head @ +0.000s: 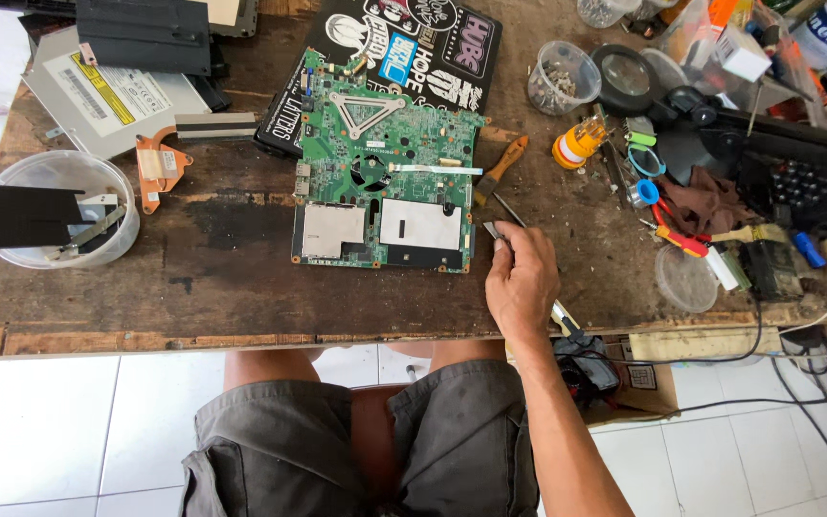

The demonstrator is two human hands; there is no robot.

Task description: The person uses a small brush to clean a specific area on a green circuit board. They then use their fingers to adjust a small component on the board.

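A green laptop circuit board (385, 163) lies flat in the middle of a worn wooden bench (222, 306). My right hand (521, 280) rests on the bench just right of the board's near right corner. Its fingertips pinch a small grey metal piece (493, 230), which I cannot identify. A thin tool with a yellow and black handle (567, 321) runs under the hand. A screwdriver with an orange handle (502, 168) lies just beyond the hand, beside the board's right edge. My left hand is out of view.
A clear plastic bowl (11, 251) holding a black plate stands at the left, with an optical drive (112, 96) and a copper bracket (160, 168) behind it. A stickered laptop lid (413, 48) lies behind the board. At the right are a cup of screws (562, 78), a magnifier (624, 75), red-handled cutters (679, 236) and a black keyboard (801, 187).
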